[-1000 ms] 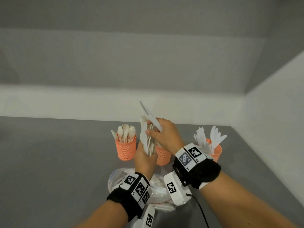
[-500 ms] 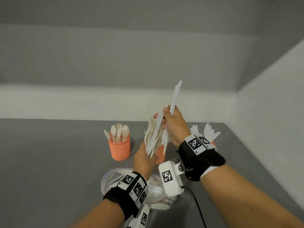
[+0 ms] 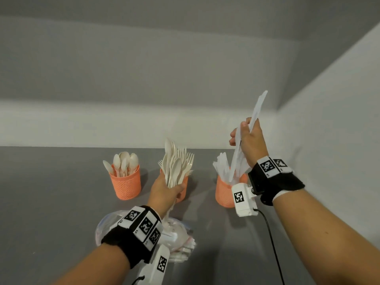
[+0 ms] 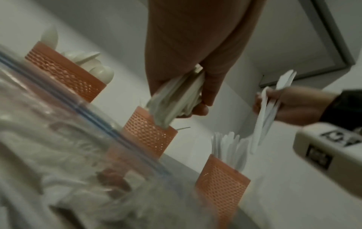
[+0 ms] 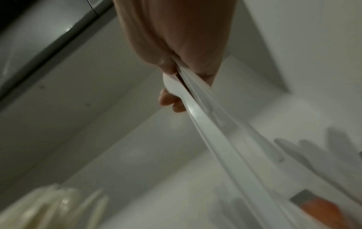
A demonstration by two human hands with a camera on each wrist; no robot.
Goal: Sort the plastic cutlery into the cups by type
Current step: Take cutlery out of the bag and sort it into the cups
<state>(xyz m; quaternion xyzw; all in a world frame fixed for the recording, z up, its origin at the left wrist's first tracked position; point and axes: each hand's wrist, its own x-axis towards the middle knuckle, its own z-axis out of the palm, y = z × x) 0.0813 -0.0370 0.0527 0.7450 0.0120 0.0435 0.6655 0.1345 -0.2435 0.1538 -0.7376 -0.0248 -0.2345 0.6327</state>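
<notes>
White knives (image 3: 249, 136) sit pinched in the right hand (image 3: 250, 140), above the knife cup (image 3: 224, 192) at four o'clock. Left hand (image 3: 164, 192) grips mixed cutlery (image 3: 176, 167). Knives step, I judge: lower them handles-first into that cup.

I see three orange mesh cups in a row on the grey table (image 3: 51, 202): spoon cup (image 3: 125, 185), middle cup (image 3: 183, 191), knife cup (image 3: 224, 194). Open gaps of table separate them. Utensils stand above every rim, narrowing entry from above. My left hand (image 3: 164, 194), gripping a fanned cutlery bundle (image 3: 176, 165), screens the middle cup. A clear plastic bag (image 3: 178, 235) occupies the near table. Walls close the rear and right side; the table's left stretch lies open.
</notes>
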